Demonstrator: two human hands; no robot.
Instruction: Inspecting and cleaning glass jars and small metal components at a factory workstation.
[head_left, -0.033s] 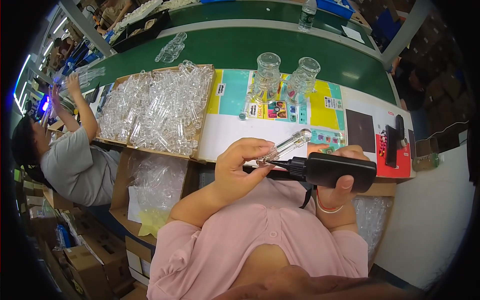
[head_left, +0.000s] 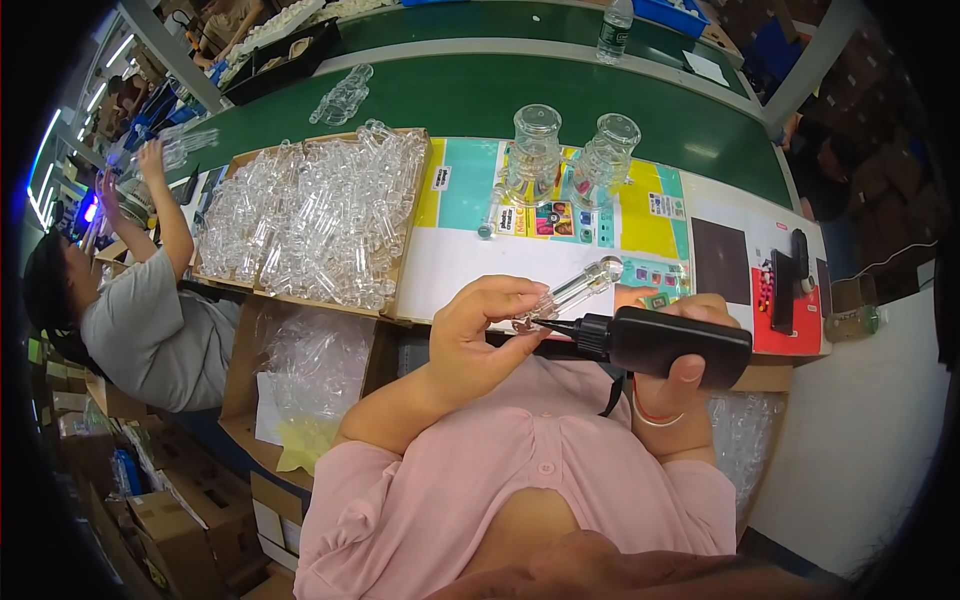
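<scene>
Between the thumb and fingers of my left hand (head_left: 482, 325) is a clear glass tube (head_left: 580, 290) with a rounded end, tilted up to the right. My right hand (head_left: 690, 370) is wrapped round a black squeeze bottle (head_left: 680, 347) lying nearly level. The bottle's thin nozzle points left and meets the tube's lower end beside my left fingertips; I cannot make out any liquid there. A small green-and-white piece (head_left: 655, 301) shows behind the bottle near my right fingers. Beyond my hands, two clear glass vessels (head_left: 535, 165) (head_left: 606, 165) stand upright on the printed sheet.
A cardboard box (head_left: 424, 190) full of clear glass tubes stands left of my hands. A glass piece (head_left: 342, 95) lies on the green table (head_left: 450, 95) behind it. At the right are a black rod-like item (head_left: 783, 300) and a glass jar (head_left: 853, 308). A co-worker (head_left: 160, 330) works at far left.
The co-worker's raised hand at far left has shifted slightly with the clear pieces near it. My hands, the tube and the bottle have hardly moved.
</scene>
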